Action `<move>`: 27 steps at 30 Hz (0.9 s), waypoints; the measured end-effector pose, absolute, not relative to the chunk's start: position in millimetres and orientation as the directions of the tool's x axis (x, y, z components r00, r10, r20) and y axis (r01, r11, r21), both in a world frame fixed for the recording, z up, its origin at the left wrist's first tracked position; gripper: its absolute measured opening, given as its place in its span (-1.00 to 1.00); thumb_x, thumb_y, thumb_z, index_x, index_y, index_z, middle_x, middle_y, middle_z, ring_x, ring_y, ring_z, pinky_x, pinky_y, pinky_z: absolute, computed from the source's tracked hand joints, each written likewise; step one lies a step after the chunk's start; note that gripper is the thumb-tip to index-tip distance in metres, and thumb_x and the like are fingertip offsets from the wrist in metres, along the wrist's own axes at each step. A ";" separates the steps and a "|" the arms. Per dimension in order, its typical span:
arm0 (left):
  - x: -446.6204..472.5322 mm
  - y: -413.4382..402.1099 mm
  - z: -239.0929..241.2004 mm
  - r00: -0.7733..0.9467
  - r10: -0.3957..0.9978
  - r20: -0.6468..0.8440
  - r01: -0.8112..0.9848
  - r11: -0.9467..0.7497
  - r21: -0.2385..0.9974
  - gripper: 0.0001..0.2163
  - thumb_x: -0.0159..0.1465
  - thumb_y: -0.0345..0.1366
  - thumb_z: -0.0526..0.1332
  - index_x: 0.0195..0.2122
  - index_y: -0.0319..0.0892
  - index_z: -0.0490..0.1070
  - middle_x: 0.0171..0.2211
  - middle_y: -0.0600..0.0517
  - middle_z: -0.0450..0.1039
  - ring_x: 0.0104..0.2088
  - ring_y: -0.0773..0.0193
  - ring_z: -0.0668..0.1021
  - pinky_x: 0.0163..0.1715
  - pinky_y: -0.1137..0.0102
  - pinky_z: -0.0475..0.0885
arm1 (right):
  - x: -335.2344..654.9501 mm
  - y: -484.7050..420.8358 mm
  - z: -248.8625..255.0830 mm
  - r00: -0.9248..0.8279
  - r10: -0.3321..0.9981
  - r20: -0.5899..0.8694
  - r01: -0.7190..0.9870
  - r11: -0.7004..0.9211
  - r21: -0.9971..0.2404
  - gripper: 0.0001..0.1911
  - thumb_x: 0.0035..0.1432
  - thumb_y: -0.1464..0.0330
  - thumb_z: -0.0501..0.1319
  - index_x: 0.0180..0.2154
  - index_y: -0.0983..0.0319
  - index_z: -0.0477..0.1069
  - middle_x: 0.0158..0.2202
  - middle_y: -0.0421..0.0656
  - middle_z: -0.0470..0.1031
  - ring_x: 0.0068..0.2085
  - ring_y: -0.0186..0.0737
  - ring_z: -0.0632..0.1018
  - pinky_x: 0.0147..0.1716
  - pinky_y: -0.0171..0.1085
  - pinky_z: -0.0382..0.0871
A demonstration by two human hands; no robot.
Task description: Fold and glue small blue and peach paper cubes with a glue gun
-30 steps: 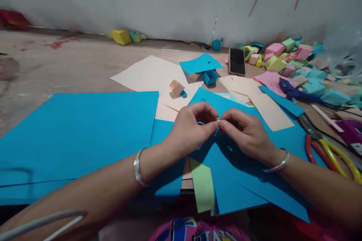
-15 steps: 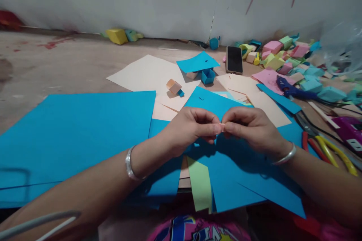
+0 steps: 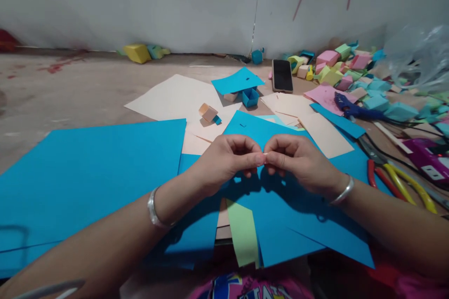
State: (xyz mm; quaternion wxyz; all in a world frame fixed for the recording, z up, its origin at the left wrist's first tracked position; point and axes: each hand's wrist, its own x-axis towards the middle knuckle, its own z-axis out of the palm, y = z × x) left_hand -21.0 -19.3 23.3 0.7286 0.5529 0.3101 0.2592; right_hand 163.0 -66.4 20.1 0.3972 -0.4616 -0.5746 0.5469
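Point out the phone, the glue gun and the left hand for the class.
Phone (image 3: 282,76), head view: middle of its screen.
Glue gun (image 3: 361,111), head view: its blue body.
Left hand (image 3: 227,159), head view: near the thumb's base.

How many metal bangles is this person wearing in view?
2. One bangle circles the left wrist; the other bangle circles the right wrist. Any worn higher, outside the picture, would be hidden.

Brownish tabletop (image 3: 87,88) | blue sheets (image 3: 105,163) | pale sheet (image 3: 171,96) | phone (image 3: 282,75) | yellow paper block (image 3: 138,53) | heap of coloured paper pieces (image 3: 330,76)
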 end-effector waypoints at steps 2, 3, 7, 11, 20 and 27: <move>-22.2 -19.2 23.7 0.710 0.692 -0.126 -0.089 0.266 0.960 -0.82 0.06 -0.27 0.43 -0.49 -0.24 0.49 -0.57 0.08 0.45 -0.58 0.46 0.43 -0.57 0.55 0.34 | 163.4 -68.8 19.2 -0.304 0.951 -0.059 -0.034 -0.073 -0.997 -0.79 0.16 0.24 0.30 -0.40 0.24 0.40 -0.56 -0.27 0.44 -0.54 -0.44 0.41 -0.58 -0.44 0.25; -22.7 -18.8 23.2 0.723 0.682 -0.109 -0.112 0.271 0.956 -0.82 0.05 -0.27 0.43 -0.51 -0.24 0.49 -0.57 0.08 0.45 -0.58 0.46 0.43 -0.58 0.54 0.34 | 163.3 -69.9 18.8 -0.320 0.946 -0.057 -0.086 -0.089 -0.992 -0.80 0.16 0.25 0.30 -0.40 0.23 0.40 -0.56 -0.28 0.44 -0.55 -0.45 0.41 -0.60 -0.45 0.24; -22.3 -16.2 17.8 0.748 0.654 -0.111 -0.126 0.305 0.944 -0.80 0.03 -0.25 0.45 -0.51 -0.24 0.49 -0.55 0.08 0.47 -0.59 0.45 0.43 -0.60 0.54 0.34 | 162.6 -71.8 18.3 -0.346 0.937 -0.055 -0.087 -0.091 -0.992 -0.81 0.18 0.26 0.28 -0.39 0.24 0.41 -0.55 -0.26 0.47 -0.57 -0.45 0.41 -0.62 -0.44 0.24; -18.1 -17.3 16.1 0.658 0.735 -0.161 -0.007 0.221 0.975 -0.79 0.03 -0.26 0.45 -0.49 -0.27 0.47 -0.59 0.07 0.48 -0.60 0.43 0.45 -0.61 0.55 0.38 | 162.4 -69.9 20.3 -0.221 0.975 0.016 0.232 0.069 -0.970 -0.81 0.18 0.30 0.27 -0.42 0.26 0.41 -0.54 -0.25 0.45 -0.54 -0.43 0.40 -0.58 -0.42 0.26; -17.1 -28.3 28.7 0.708 0.705 -0.027 -0.168 0.207 0.964 -0.83 0.11 -0.30 0.39 -0.46 -0.26 0.43 -0.55 0.06 0.52 -0.61 0.42 0.49 -0.63 0.54 0.43 | 164.7 -65.9 14.2 -0.422 0.905 -0.058 -0.236 -0.172 -0.956 -0.77 0.18 0.23 0.29 -0.40 0.25 0.39 -0.58 -0.29 0.41 -0.63 -0.51 0.31 -0.67 -0.48 0.14; -13.0 -21.2 14.5 0.536 0.837 0.110 -0.210 0.006 0.978 -0.64 -0.08 -0.42 0.48 -0.24 -0.21 0.49 -0.43 0.10 0.45 -0.44 0.37 0.52 -0.43 0.46 0.47 | 157.4 -54.9 2.1 -0.373 0.918 -0.138 -0.391 -0.291 -0.873 -0.74 0.15 0.24 0.32 -0.44 0.28 0.38 -0.62 -0.32 0.37 -0.66 -0.55 0.24 -0.65 -0.48 0.10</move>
